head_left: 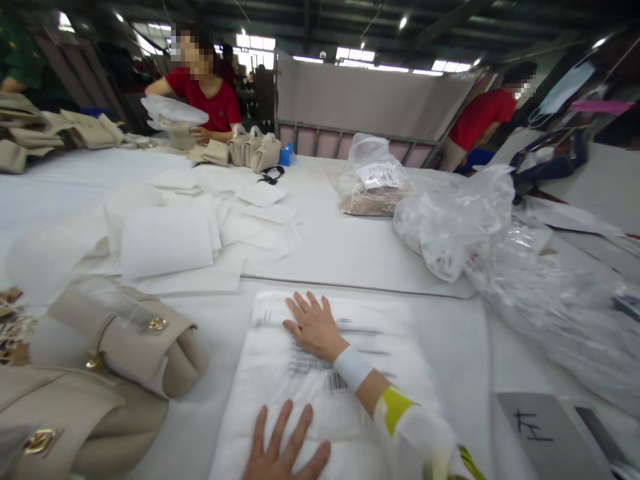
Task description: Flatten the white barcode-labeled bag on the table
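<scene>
- At table [465, 347] centre: white printed bag [260, 380], lying flat.
- Upon it: right hand [313, 325], left hand [283, 445], both open, palms pressed down.
- Left: beige handbags [135, 337]; beyond: white sheets [167, 241]; right: clear plastic bags [450, 227].

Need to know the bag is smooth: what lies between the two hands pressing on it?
In the head view, only the white printed bag itself lies between the left hand and right hand: printed lines and a barcode, nothing on top.
</scene>
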Demonstrator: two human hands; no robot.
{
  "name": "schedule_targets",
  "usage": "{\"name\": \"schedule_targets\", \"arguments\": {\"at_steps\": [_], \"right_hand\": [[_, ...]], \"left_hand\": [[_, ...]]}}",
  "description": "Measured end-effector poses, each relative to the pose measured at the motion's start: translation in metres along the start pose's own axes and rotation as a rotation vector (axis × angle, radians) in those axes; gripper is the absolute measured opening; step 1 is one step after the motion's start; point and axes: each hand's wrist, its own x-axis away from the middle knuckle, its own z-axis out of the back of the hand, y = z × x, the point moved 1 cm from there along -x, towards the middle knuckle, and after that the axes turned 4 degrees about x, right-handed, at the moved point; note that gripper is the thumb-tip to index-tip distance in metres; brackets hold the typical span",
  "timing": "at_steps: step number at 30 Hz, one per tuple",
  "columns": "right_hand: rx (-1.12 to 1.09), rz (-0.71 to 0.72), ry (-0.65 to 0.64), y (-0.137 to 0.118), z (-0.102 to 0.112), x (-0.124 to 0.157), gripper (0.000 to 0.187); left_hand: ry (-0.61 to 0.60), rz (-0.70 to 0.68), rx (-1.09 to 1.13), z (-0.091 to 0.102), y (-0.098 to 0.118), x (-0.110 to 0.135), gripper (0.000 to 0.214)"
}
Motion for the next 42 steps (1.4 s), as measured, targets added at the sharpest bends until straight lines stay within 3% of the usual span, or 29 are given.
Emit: {"name": "schedule_targets", "arguments": {"at_steps": [2,5,8,11,14,18,21,25,29,31,33,35,37,39,42], "right_hand": [[-0.045,0.013,-0.061,0.016,-0.002,-0.009,0.060],[-0.124,0.006,-0.102,0.033,0.012,-0.018,0.058],[-0.166,-0.089,-0.006,0.041,0.051,-0.004,0.061],[-0.118,-0.174,0.163,0.053,0.077,0.035,0.058],[0.172,-0.291,0.292,0.076,0.060,0.078,0.052],[0.352,-0.444,0.151,0.107,0.001,0.104,0.054],[0.355,-0.434,0.142,0.114,-0.018,0.105,0.056],[0.367,-0.416,0.141,0.112,-0.014,0.104,0.056],[0.360,-0.388,0.129,0.112,-0.006,0.102,0.057],[0.342,-0.334,0.110,0.114,0.003,0.096,0.061],[0.309,-0.251,0.087,0.115,0.015,0.087,0.066],[0.267,-0.163,0.073,0.115,0.026,0.076,0.065],[0.227,-0.084,0.070,0.113,0.033,0.066,0.060],[0.192,-0.021,0.070,0.109,0.033,0.060,0.051],[0.144,0.019,0.083,0.105,0.027,0.057,0.040]], "left_hand": [[-0.026,-0.087,0.017,0.009,-0.009,-0.002,0.057],[-0.078,-0.080,0.042,0.016,-0.014,-0.004,0.063],[-0.111,-0.068,0.049,0.014,-0.012,-0.002,0.061],[-0.110,-0.059,0.056,0.007,-0.011,0.004,0.059],[-0.200,-0.010,0.165,0.001,-0.011,0.008,0.057],[-0.251,-0.008,0.182,0.003,-0.009,0.007,0.057],[-0.173,-0.059,0.092,0.013,-0.010,0.000,0.060],[-0.122,-0.069,0.090,0.023,-0.011,-0.007,0.067],[-0.090,-0.041,0.100,0.019,-0.002,-0.003,0.066],[-0.083,0.077,0.084,0.016,0.002,0.006,0.064],[-0.082,0.278,0.069,0.016,0.000,0.018,0.063],[-0.058,0.465,0.072,0.024,-0.008,0.032,0.066],[-0.020,0.569,0.068,0.037,-0.018,0.042,0.070],[-0.008,0.556,0.044,0.048,-0.024,0.044,0.072],[-0.037,0.406,0.014,0.050,-0.019,0.039,0.068]]}}
